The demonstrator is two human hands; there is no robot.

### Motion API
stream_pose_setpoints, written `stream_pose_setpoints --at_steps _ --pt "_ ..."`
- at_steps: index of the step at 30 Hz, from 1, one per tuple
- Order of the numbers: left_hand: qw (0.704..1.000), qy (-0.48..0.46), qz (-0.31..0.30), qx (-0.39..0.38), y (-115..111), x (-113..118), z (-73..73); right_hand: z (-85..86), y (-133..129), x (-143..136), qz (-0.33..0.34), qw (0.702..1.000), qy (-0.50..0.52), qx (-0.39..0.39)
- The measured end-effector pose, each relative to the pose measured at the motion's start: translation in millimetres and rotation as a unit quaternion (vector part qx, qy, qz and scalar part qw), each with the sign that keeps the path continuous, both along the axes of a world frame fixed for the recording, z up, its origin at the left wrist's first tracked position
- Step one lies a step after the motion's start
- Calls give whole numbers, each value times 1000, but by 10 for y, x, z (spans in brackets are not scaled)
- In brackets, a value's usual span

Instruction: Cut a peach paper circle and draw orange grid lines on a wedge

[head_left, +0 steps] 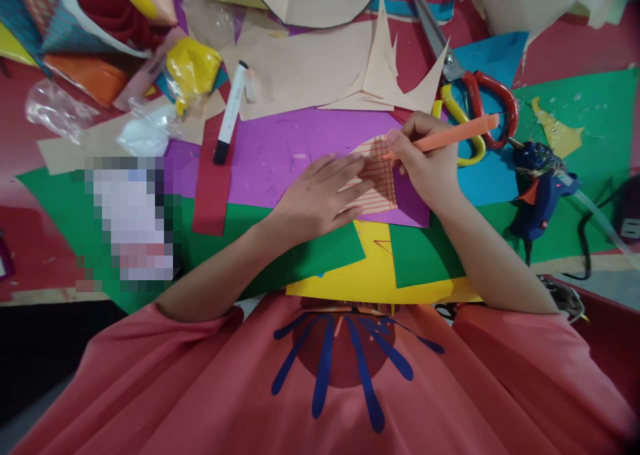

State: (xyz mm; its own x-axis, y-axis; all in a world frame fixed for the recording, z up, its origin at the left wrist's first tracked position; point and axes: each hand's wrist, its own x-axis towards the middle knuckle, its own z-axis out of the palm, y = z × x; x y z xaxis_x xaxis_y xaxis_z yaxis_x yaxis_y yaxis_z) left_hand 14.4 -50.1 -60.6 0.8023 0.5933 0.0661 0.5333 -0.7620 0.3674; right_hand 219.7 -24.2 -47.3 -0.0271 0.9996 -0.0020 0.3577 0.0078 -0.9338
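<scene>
My right hand [427, 158] is closed around an orange felt-tip pen [455, 133], its tip down on a small cream paper piece [383, 181]. Crossing orange lines form a grid over much of that piece. My left hand [325, 195] lies flat with fingers stretched out over the left part of the paper, hiding some of it. Under both is a purple sheet [270, 155], with green paper [320, 255] and yellow paper [375, 275] nearer my body. A white marker with a black cap [231, 111] lies to the left, partly across a red paper strip [213, 201].
Large scissors [453, 65] with red and yellow handles lie at the upper right. Beyond my right hand is a blue glue gun [540, 201] with a cord. Cream paper offcuts [310, 68] spread along the back. Yellow clay in plastic [193, 71] sits upper left, above a blurred-out object [133, 221].
</scene>
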Motion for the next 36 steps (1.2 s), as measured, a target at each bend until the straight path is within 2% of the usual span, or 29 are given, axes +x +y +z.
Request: stream_pose_setpoints --at_steps 8,14,20,26,29,36 --pt "999 0 -1 45 -2 0 -9 -19 33 -24 22 996 -76 30" --pt "999 18 7 49 -6 6 -27 -56 36 -32 35 996 -65 49" --pt "999 -6 -2 48 -4 3 -36 -92 30 -10 59 995 -65 55" --pt "999 -5 5 51 5 -10 -37 -52 11 12 6 1000 -7 16" --pt "998 -8 6 55 16 -25 -62 -66 4 31 7 1000 -1 12" --pt "999 -18 10 46 18 -36 -100 -99 24 36 47 995 -41 79"
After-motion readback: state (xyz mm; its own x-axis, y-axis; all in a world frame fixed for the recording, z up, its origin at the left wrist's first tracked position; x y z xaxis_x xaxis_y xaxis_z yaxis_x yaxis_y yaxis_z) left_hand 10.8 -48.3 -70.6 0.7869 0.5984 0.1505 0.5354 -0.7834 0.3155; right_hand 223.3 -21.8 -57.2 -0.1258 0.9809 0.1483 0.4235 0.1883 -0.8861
